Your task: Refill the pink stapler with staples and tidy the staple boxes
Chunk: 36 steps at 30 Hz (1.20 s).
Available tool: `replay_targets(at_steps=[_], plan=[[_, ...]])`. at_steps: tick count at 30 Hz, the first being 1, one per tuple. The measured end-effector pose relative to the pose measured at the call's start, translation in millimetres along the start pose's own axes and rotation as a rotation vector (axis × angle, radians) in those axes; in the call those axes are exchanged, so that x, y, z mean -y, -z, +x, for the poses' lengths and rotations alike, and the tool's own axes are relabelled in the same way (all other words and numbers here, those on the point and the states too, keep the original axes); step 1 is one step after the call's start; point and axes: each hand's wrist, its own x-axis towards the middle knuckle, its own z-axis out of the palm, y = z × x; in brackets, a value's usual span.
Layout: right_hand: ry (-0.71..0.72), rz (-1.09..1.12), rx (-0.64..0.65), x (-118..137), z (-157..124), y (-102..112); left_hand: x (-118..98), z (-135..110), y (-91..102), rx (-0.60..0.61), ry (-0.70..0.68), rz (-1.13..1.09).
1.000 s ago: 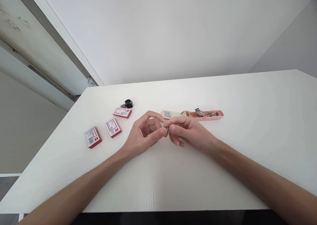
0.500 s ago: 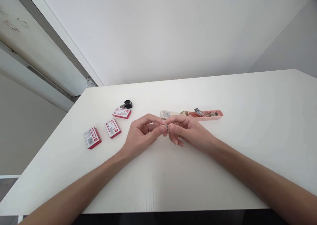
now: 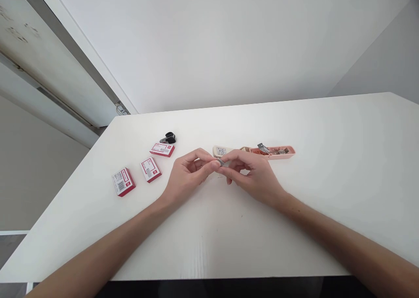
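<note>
both hands point(image 3: 220, 169) pinched on a thin staple strip point(image 3: 221, 162), likely light, brittle; best held by its ends.

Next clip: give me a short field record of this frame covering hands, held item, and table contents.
left hand: pinching one end of the small grey metal strip
right hand: pinching the strip's other end
behind hands: open pink stapler lying flat
left side: three red-and-white small boxes, black staple remover
surface: white table
</note>
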Motion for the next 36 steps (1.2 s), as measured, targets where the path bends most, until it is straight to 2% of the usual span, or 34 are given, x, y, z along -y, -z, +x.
replay_targets(at_steps=[6, 12, 15, 19, 23, 26, 29, 32, 36], plan=[[0.185, -0.145, -0.081, 1.6, -0.3, 0.6, 2.4, 0.0, 2.5, -0.001, 0.034, 0.040], [0.176, -0.149, -0.090, 2.5, 0.3, 2.6, 2.3, -2.1, 2.8, -0.031, 0.029, 0.090], [0.172, -0.149, -0.093, 3.0, 0.3, 2.8, 2.0, -2.4, 2.1, -0.116, -0.026, 0.180], [0.162, -0.142, -0.097, 3.4, 0.0, 2.7, 5.0, -1.9, 1.6, -0.222, -0.207, 0.454], [0.183, -0.136, -0.094, 3.2, -0.2, 2.8, 11.2, -2.3, 1.5, -0.129, -0.307, 0.750], [0.199, -0.146, -0.093, 3.2, 0.2, 3.4, 16.7, -2.9, 1.8, -0.004, -0.305, 0.905], [0.199, -0.192, -0.113, 4.1, 1.8, 6.4, 21.0, -3.2, 2.6, 0.069, -0.281, 1.000], [0.209, -0.258, -0.195, 3.9, 5.6, 14.5, 23.3, -3.0, 3.8, 0.088, -0.258, 1.057], [0.215, -0.393, -0.391, -1.4, 14.2, 34.2, 25.7, -2.3, 6.1, 0.103, -0.256, 1.115]])
